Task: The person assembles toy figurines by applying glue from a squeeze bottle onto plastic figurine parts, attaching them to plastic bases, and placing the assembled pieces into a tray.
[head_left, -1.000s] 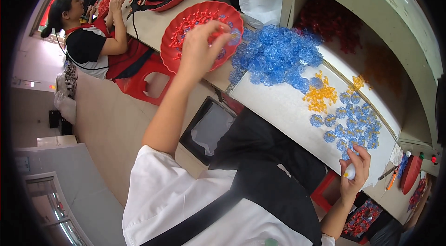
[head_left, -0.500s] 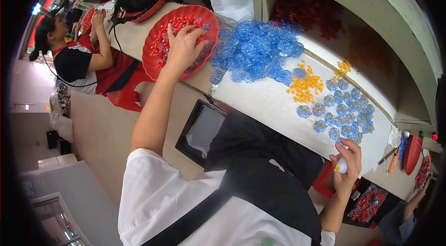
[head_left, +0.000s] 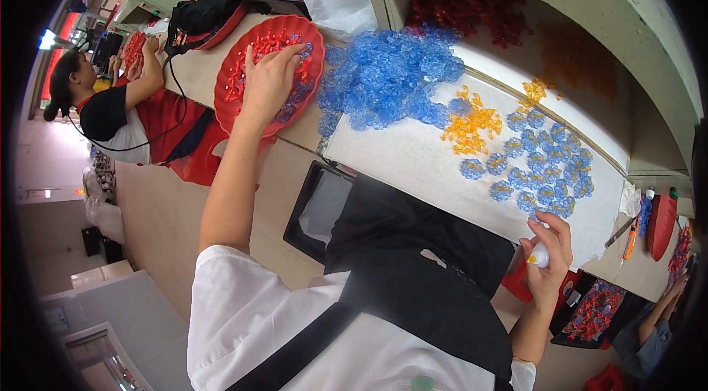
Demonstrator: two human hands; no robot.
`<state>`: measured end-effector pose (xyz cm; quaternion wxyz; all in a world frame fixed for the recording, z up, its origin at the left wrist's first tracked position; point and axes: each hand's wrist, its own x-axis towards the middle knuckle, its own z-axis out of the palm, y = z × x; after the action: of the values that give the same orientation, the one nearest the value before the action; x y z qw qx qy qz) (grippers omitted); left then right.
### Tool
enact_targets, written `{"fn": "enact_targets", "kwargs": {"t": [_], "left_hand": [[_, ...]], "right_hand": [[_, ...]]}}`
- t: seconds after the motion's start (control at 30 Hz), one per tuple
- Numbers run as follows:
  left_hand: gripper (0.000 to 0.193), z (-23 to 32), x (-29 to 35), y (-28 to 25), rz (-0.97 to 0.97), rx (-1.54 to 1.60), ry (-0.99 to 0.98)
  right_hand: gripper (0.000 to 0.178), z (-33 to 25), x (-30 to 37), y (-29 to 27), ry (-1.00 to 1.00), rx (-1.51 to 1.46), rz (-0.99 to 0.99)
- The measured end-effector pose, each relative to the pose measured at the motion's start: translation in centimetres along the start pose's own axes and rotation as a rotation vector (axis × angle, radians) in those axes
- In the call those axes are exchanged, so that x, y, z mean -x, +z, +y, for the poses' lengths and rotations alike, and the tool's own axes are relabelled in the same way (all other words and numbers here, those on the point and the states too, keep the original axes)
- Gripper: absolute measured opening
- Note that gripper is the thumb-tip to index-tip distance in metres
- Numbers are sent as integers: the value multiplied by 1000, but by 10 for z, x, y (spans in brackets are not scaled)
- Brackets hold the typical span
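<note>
Two hands: the left hand (head_left: 268, 85) reaches over the red bowl (head_left: 223, 102), while the right hand (head_left: 553, 267) is at the near right edge of the white board (head_left: 398, 158).
Left fingers: partly spread, the tips at a bluish piece (head_left: 305, 50) by the bowl's far right side; whether they pinch it or only touch it cannot be told.
Right fingers: curled around a white bottle (head_left: 540, 254), its yellow tip facing left, with the forefinger extended close to the nearest blue rounds (head_left: 535, 170).
Handling in the bowl: a light fingertip pinch would probably suit such small pieces best, lifting one without dragging neighbours along.
Handling the bottle: a loose grip, tip turned away from the rounds, seems wise while the eyes are on the bowl.
Red and blue mix: glossy little red pieces (head_left: 262, 44) lie among bluish ones inside the bowl, whose wall is scalloped and plastic-looking.
Blue heap: clear, knobbly pieces (head_left: 394, 74) piled between bowl and board, overlapping the board's left end.
Yellow pile: small translucent bits (head_left: 472, 125), slender and irregular, between heap and rounds.
Blue rounds: flower-like with lobed rims, many showing a yellow streak across the middle, crowded toward the right.
</note>
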<state>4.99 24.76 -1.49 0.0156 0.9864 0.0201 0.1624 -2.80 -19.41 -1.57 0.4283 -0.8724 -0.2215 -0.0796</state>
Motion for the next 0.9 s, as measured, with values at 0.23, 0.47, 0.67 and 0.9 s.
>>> {"fn": "enact_targets", "kwargs": {"t": [0.23, 0.47, 0.67, 0.9], "left_hand": [[26, 1, 0, -18, -148, -19, 55], [32, 2, -5, 3, -114, -183, 187], [22, -2, -23, 2, -231, -119, 222], [12, -12, -14, 5, 0, -40, 461]], "right_hand": [[31, 5, 4, 1, -1, -7, 12], [31, 5, 7, -1, 20, -12, 8], [30, 5, 10, 1, 51, -23, 5], [31, 4, 9, 3, 74, -4, -18]]}}
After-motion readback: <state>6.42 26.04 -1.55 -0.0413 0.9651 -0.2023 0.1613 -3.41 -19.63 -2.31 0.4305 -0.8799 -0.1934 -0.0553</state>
